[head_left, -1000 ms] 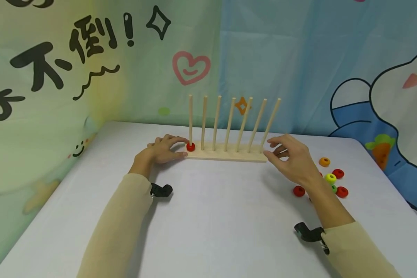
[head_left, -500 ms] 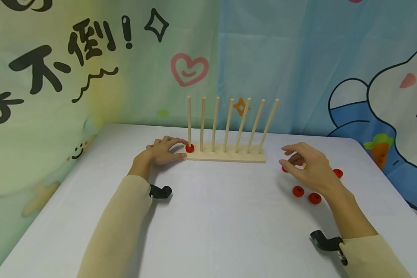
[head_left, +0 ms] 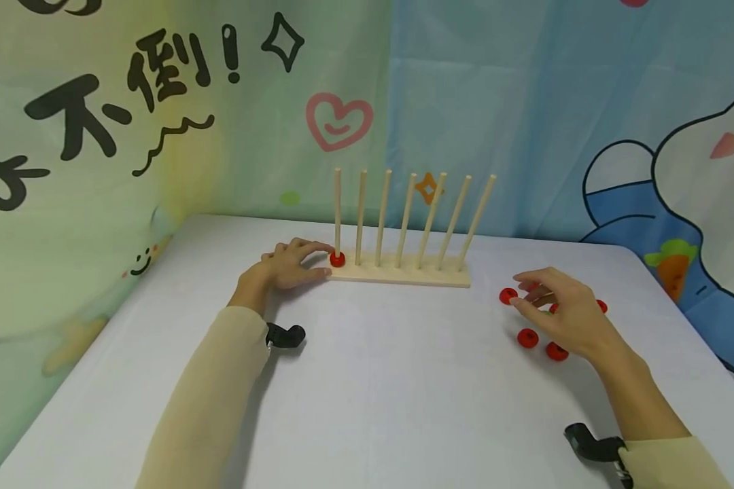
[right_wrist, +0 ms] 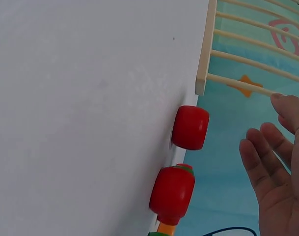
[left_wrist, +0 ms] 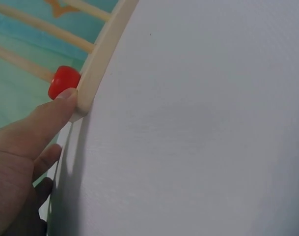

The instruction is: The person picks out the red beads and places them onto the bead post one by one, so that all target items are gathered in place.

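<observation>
A wooden peg rack (head_left: 404,273) with several upright pegs stands toward the back of the table. One red bead (head_left: 338,259) sits around its leftmost peg, down at the base. My left hand (head_left: 290,263) holds the left end of the base between thumb and index finger; in the left wrist view, the thumb (left_wrist: 66,97) touches that end beside the bead. To the right of the rack, my right hand (head_left: 559,312) hovers over loose beads, fingers loosely bent and apart. Nothing shows between its fingers (right_wrist: 257,162) in the right wrist view. The hand hides part of the bead group.
Loose red beads lie around the right hand, among them a left one (head_left: 508,296) and two nearer ones, a red bead (head_left: 527,338) and another red bead (head_left: 556,351). A printed cloth backdrop (head_left: 465,102) hangs behind the white table (head_left: 391,394).
My right hand has moved away from the rack's right end, rightward and toward me, to over the loose beads. My left hand stays at the rack's left end.
</observation>
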Motion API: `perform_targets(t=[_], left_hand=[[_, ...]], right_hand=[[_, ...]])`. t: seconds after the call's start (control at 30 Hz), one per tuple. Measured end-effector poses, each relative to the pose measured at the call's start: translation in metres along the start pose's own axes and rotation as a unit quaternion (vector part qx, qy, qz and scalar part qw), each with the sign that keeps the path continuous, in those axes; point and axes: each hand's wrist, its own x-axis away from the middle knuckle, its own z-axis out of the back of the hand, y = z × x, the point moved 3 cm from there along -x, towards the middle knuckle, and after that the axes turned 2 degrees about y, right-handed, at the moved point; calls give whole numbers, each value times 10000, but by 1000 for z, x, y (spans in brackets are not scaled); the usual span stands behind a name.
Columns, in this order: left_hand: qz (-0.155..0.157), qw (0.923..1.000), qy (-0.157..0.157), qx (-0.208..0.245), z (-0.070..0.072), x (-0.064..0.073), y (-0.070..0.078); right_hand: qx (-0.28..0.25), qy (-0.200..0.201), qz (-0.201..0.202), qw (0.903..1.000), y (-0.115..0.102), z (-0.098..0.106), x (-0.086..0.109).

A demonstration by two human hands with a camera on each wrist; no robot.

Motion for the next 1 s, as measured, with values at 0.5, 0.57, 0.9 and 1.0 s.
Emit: perform_targets(t=[0.5, 0.57, 0.9, 1.0], left_hand=[[-53, 10000, 37, 38, -2, -1, -1], [-48, 10000, 30, 29, 0, -1, -1], [-68, 10000, 33, 21, 3, 0, 0], [-41, 10000, 13, 26, 1, -1, 1]], right_hand=[[283, -515, -577, 9966, 10, 10, 16], [275, -553, -617, 9962, 11, 12, 18], [210, -829, -862, 9926, 19, 18, 30], [206, -1059, -1056, 9885, 24, 20, 35]])
